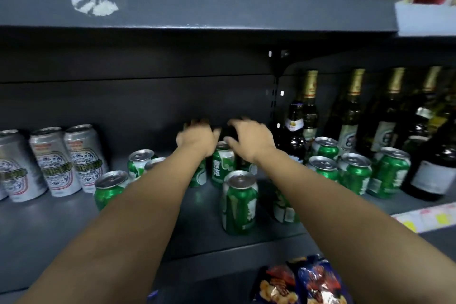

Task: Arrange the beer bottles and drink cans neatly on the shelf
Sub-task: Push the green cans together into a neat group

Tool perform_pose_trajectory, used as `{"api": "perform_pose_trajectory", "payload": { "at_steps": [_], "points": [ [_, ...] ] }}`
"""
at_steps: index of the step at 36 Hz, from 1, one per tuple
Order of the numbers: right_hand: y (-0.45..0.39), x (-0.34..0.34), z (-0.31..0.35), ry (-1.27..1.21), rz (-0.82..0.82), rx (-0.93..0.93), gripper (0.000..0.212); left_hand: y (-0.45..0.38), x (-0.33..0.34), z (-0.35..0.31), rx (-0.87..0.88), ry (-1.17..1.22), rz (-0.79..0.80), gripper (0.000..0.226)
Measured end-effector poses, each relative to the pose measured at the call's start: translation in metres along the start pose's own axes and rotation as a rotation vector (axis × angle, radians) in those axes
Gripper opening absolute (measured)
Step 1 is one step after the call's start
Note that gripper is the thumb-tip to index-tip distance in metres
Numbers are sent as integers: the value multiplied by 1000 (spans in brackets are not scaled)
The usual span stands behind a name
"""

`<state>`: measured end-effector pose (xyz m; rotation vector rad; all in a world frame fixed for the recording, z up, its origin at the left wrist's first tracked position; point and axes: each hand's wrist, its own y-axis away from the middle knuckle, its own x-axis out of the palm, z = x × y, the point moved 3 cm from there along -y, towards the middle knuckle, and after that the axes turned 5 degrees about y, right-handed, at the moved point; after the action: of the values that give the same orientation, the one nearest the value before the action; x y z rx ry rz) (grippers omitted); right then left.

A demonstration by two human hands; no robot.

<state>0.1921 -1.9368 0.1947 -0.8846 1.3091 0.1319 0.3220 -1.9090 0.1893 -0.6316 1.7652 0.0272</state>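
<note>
Several green drink cans stand loosely scattered on the dark shelf (74, 224), among them a near one (240, 202), one between my wrists (222, 165) and a cluster at the right (355, 170). Both my arms reach deep into the shelf. My left hand (197, 139) hovers over the back cans with curled fingers; what lies under it is hidden. My right hand (250, 142) curls its fingers and thumb round a dark object (228, 132) at the back, blurred and partly hidden.
Three silver cans (53, 163) stand in a row at the left. Tall dark beer bottles (349, 116) with gold foil necks line the right side. The upper shelf board (197, 12) hangs low overhead. Snack bags (301, 284) lie on the level below.
</note>
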Motion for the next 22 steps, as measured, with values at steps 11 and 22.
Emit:
{"api": "perform_pose_trajectory", "payload": {
  "at_steps": [11, 22],
  "points": [
    [142, -70, -132, 64, -241, 178, 23, 86, 0, -161, 252, 192, -178, 43],
    [327, -92, -314, 204, -11, 535, 25, 194, 88, -350, 575, 163, 64, 44]
  ]
}}
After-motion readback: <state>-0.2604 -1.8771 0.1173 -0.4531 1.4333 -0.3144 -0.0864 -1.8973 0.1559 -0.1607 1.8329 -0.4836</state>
